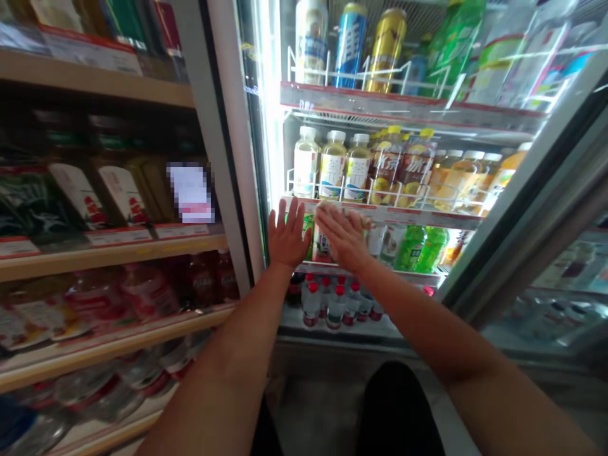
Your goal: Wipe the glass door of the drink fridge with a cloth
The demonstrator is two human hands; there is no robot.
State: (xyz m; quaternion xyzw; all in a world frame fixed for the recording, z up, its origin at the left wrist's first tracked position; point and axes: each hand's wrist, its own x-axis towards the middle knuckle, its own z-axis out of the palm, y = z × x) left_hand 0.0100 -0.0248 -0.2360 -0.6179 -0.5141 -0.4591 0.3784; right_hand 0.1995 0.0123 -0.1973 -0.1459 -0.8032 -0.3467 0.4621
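Observation:
My left hand (289, 235) is raised with its fingers spread, flat in front of the lit drinks fridge and seemingly against its glass. Just to its right, my right hand (346, 235) lies with fingers stretched over a pale, crumpled cloth (327, 206), of which only the edges show. Behind both hands are a fridge shelf edge (399, 215) and green drink packs (411, 247), partly hidden by my fingers. On the shelf above stand tea bottles (332, 166) with white caps and dark bottles (386, 166) with yellow caps.
Cans (351, 44) and green bottles fill the upper fridge shelf; small red-capped water bottles (335, 309) stand at the bottom. A metal door frame (517, 234) slants along the right. Wooden shelves (114, 253) with bottles and a blurred-out phone-like screen (190, 191) are on the left.

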